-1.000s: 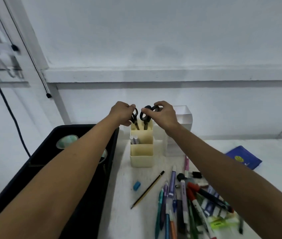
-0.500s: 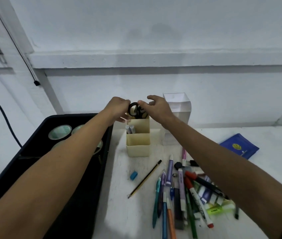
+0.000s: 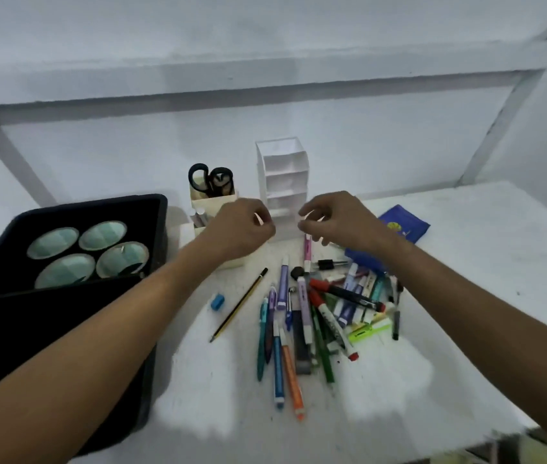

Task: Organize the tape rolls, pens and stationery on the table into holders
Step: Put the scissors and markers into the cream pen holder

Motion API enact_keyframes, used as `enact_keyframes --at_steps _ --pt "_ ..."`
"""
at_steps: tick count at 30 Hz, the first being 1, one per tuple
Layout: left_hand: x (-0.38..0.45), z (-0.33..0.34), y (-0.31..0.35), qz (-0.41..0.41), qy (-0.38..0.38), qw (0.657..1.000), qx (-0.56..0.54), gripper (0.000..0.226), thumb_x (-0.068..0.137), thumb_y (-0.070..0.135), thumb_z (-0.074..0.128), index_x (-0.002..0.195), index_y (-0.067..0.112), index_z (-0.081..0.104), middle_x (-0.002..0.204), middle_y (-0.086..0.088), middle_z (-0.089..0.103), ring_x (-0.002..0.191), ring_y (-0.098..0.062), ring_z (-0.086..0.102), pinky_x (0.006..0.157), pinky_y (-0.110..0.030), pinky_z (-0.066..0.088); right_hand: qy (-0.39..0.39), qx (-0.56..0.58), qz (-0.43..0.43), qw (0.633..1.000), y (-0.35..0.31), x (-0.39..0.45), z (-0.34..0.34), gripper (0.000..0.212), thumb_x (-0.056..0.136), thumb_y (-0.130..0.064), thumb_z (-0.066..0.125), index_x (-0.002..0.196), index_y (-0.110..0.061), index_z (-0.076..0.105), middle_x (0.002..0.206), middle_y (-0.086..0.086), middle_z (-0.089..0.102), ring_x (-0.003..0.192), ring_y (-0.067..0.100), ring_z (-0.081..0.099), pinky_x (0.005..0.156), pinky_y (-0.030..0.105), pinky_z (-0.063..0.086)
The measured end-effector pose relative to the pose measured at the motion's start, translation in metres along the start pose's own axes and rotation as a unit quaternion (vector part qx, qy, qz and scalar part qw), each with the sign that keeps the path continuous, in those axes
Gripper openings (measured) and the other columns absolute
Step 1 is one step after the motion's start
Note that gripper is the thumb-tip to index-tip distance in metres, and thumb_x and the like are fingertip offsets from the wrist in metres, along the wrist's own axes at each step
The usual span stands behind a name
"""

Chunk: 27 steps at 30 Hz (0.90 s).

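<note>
Two pairs of black-handled scissors stand upright in the back slot of the cream stepped holder. Beside it stands a white tiered holder. My left hand hovers in front of the cream holder, fingers loosely curled, holding nothing. In front of the white holder my right hand hangs the same way, also empty. Below both hands lies a heap of pens and markers, with a yellow-black pencil and a small blue sharpener to its left.
A black tray at the left holds several tape rolls. A blue booklet lies right of the white holder. The wall runs close behind the holders. The white table extends bare to the right.
Both hands let go of the scissors, which now stand in the cream holder, and drew back toward me and down. The view has tilted down and right.
</note>
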State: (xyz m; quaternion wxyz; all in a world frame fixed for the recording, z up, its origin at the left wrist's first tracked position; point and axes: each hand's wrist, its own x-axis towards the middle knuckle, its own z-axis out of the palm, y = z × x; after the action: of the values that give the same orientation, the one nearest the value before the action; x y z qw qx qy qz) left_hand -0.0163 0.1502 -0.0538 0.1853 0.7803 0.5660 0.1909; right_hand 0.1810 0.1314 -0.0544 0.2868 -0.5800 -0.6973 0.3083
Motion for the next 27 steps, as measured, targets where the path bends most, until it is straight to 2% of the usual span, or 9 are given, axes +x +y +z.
enact_keyframes --at_steps 4,6,7,10,15,17,21,24,27 --pt "-0.013 0.043 0.018 0.081 -0.13 0.988 0.0 0.022 0.085 0.033 0.068 0.103 0.02 0.067 0.09 0.005 0.063 0.071 -0.003 0.053 0.059 -0.013 0.037 -0.022 -0.016 0.061 0.998 0.041 -0.041 -0.011 0.022 0.079 -0.026 0.072 0.1 -0.021 0.067 0.087 -0.004 0.072 0.074 0.009 0.069 0.068 0.027 0.057" --pt "-0.016 0.061 0.024 0.114 -0.179 0.977 0.008 0.021 0.082 0.034 0.071 0.1 0.023 0.069 0.089 0.007 0.064 0.069 -0.001 0.053 0.059 -0.013 0.038 -0.021 -0.039 0.075 0.996 0.058 -0.059 -0.013 0.026 0.077 -0.027 0.074 0.102 -0.02 0.068 0.088 -0.005 0.072 0.077 0.008 0.068 0.072 0.027 0.057" --pt "-0.018 0.068 0.027 0.13 -0.194 0.972 0.011 0.02 0.08 0.033 0.073 0.098 0.025 0.07 0.088 0.009 0.063 0.069 -0.001 0.053 0.06 -0.013 0.037 -0.014 -0.055 0.077 0.995 0.067 -0.067 -0.013 0.029 0.076 -0.027 0.075 0.103 -0.019 0.068 0.089 -0.004 0.072 0.077 0.008 0.067 0.071 0.025 0.055" --pt "-0.024 0.086 0.032 0.182 -0.232 0.955 0.021 0.025 0.077 0.026 0.075 0.101 0.024 0.071 0.088 0.009 0.061 0.073 -0.003 0.053 0.068 -0.017 0.042 0.005 -0.128 0.078 0.989 0.09 -0.089 -0.011 0.037 0.072 -0.028 0.078 0.106 -0.017 0.069 0.095 -0.006 0.069 0.072 0.002 0.059 0.06 0.006 0.042" --pt "-0.034 0.106 0.042 0.228 -0.304 0.924 0.053 0.033 0.081 0.02 0.073 0.114 0.02 0.07 0.113 -0.003 0.058 0.093 -0.014 0.058 0.082 -0.03 0.052 -0.011 -0.16 0.094 0.983 0.109 -0.106 -0.003 0.032 0.071 -0.027 0.079 0.097 -0.01 0.07 0.079 -0.005 0.062 0.064 0.007 0.053 0.051 0.008 0.037" --pt "-0.034 0.11 0.041 0.23 -0.316 0.919 0.058 0.034 0.082 0.018 0.072 0.114 0.024 0.07 0.119 -0.005 0.052 0.097 -0.019 0.058 0.085 -0.033 0.052 -0.008 -0.144 0.098 0.985 0.113 -0.107 -0.001 0.024 0.073 -0.024 0.078 0.092 -0.012 0.072 0.072 -0.005 0.061 0.057 0.004 0.053 0.048 0.009 0.04" --pt "-0.033 0.116 0.035 0.238 -0.333 0.909 0.082 0.034 0.085 0.02 0.069 0.118 0.029 0.068 0.116 0.0 0.041 0.102 -0.016 0.047 0.086 -0.024 0.043 -0.015 -0.123 0.108 0.986 0.116 -0.108 0.004 0.02 0.076 -0.022 0.076 0.095 -0.015 0.074 0.07 -0.006 0.062 0.056 0.003 0.055 0.045 0.01 0.038" --pt "-0.031 0.119 0.03 0.206 -0.301 0.93 0.04 0.031 0.084 0.025 0.072 0.115 0.031 0.069 0.115 -0.001 0.044 0.102 -0.016 0.049 0.088 -0.027 0.045 -0.002 -0.109 0.095 0.99 0.114 -0.106 0.002 0.019 0.077 -0.022 0.075 0.095 -0.014 0.075 0.067 -0.01 0.063 0.054 -0.001 0.055 0.047 0.009 0.038" --pt "-0.025 0.111 0.026 0.164 -0.246 0.955 -0.035 0.03 0.082 0.028 0.075 0.112 0.028 0.07 0.11 0.003 0.049 0.093 -0.011 0.051 0.079 -0.022 0.043 0.043 -0.053 0.087 0.994 0.108 -0.102 -0.006 0.018 0.078 -0.02 0.075 0.095 -0.015 0.074 0.068 -0.015 0.063 0.058 -0.002 0.057 0.051 0.008 0.041"
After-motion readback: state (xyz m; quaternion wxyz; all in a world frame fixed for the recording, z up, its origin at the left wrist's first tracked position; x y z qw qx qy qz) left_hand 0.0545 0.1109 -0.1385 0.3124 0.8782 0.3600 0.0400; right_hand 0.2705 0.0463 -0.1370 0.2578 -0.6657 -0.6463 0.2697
